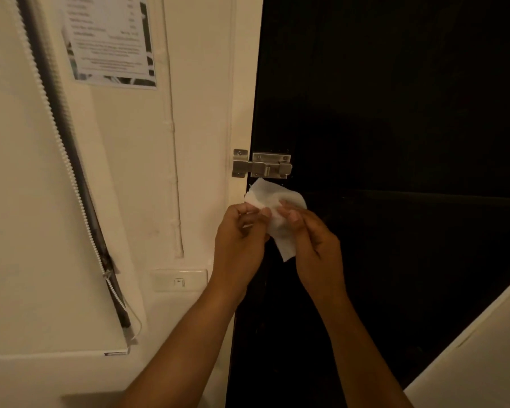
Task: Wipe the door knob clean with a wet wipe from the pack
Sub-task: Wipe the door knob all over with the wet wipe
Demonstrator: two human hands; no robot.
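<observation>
- The person's two bare forearms rise from the bottom edge toward the dark door, and the hands meet just below the metal slide bolt.
- The left hand is below and slightly left of the bolt; its fingers are curled and its thumb and fingertips pinch the left edge of the white wet wipe.
- The right hand is below and slightly right of the bolt; its thumb and forefinger pinch the wipe's right part, with the other fingers curled underneath.
- The wipe is spread between both hands, crumpled, its upper edge just under the bolt and one corner hanging down between the wrists.
- The door knob cannot be seen; the hands and wipe cover the strip of door below the bolt.
- The bolt bridges the gap between the door's edge and the cream door frame, its bar slid across into the keeper on the frame.
- Below and left of the bolt, a cream wall switch plate sits on the wall.
- Further left of the bolt, a pleated blind edge with a dark rail slants down the wall.
- Above and left of the bolt, a printed notice is stuck to the wall; its text is too blurred to read.
- Lower right of the bolt, a pale slanted surface cuts across the corner.
</observation>
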